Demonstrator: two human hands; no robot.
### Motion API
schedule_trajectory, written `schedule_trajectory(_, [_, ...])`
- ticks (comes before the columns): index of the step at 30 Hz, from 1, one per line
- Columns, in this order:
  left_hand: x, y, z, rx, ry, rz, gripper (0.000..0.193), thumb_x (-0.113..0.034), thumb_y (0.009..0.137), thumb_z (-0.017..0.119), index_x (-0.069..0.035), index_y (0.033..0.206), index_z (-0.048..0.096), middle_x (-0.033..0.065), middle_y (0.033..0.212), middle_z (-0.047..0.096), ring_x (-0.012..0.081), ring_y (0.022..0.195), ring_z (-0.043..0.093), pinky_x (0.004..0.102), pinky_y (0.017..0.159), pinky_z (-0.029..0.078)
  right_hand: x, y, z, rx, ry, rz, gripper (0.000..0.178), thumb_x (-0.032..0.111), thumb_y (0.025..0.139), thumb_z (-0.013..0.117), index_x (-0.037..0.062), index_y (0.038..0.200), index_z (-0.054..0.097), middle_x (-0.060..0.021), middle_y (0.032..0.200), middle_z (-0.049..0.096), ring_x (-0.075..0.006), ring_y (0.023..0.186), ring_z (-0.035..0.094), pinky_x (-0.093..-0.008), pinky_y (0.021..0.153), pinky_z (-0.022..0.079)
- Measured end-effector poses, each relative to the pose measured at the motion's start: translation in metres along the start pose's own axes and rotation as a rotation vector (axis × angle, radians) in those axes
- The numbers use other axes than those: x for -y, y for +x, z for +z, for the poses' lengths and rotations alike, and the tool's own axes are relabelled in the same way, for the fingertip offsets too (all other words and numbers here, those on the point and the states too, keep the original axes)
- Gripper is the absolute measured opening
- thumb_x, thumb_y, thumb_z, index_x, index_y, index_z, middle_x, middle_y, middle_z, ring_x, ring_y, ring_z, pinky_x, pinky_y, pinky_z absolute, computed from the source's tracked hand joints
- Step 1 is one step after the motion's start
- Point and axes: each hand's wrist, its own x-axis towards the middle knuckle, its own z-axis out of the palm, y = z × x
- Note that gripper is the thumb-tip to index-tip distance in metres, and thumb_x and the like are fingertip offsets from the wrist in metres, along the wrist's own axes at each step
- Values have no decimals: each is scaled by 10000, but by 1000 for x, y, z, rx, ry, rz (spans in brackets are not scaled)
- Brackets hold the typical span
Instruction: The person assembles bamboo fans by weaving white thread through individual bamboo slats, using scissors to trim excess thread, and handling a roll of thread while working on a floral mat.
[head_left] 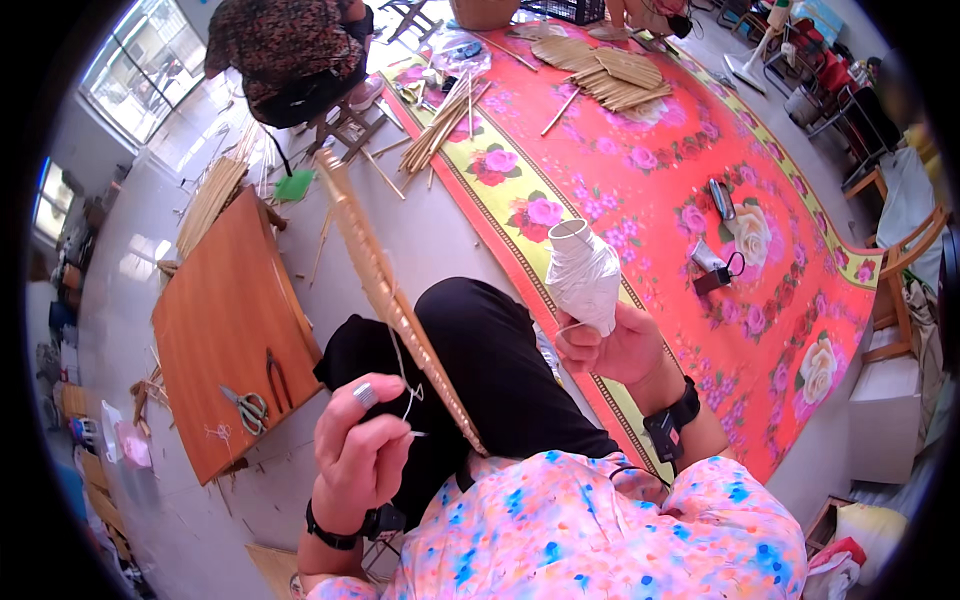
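- Left hand: fingers drawn narrow, pinching white thread at their tips; a silver ring-like band sits on one finger.
- Right hand: closed round the lower part of a cone of white thread, held with its open end up.
- Woven piece: between the two hands, seen nearly edge-on and tilted, its lower end at the lap just right of the left hand (what supports it cannot be told).
- Bench: left of the left hand, wooden-topped, bearing scissors and, nearer that hand, dark-handled pliers.
- Floral red mat: beneath and beyond the right hand; a dark-handled tool lies on it, right of that hand.
- Far beyond the right hand: flat woven pieces, overlapping on the mat.
- Beyond the left hand: a bundle of pale strips and a seated co-worker.
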Motion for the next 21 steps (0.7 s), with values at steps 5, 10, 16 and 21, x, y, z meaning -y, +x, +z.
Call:
schedule_trajectory(5, [-7,-1,-3,13,-54,-21,124,35,738,638,-2,827,561,148,952,603,313,837,614,348,728,503,-35,2,25,110,148,109,601,457,930,435,-46,1258,412,13,800,403,-118,729,369,-282,675,319])
schedule_trajectory(10, [-11,1,-8,-3,-32,-25,273,-31,747,680,-9,1002,585,170,1108,572,323,956,583,366,807,479,-66,12,45,174,247,200,568,467,944,400,-27,1221,438,29,755,364,-112,689,341,-271,642,300])
schedule_trajectory(16, [-14,-2,4,-119,-227,-80,283,-3,721,715,-23,978,597,133,996,584,262,867,609,313,734,497,-102,22,59,176,416,330,552,465,958,355,-10,1228,435,40,721,339,-109,662,322,-256,621,291])
schedule_trajectory(21, [-8,-16,6,-181,-330,-187,185,3,732,716,-12,889,619,82,908,558,173,812,569,263,713,467,-119,25,61,191,461,342,562,461,965,339,-13,1260,410,31,742,353,-110,681,333,-270,645,308])
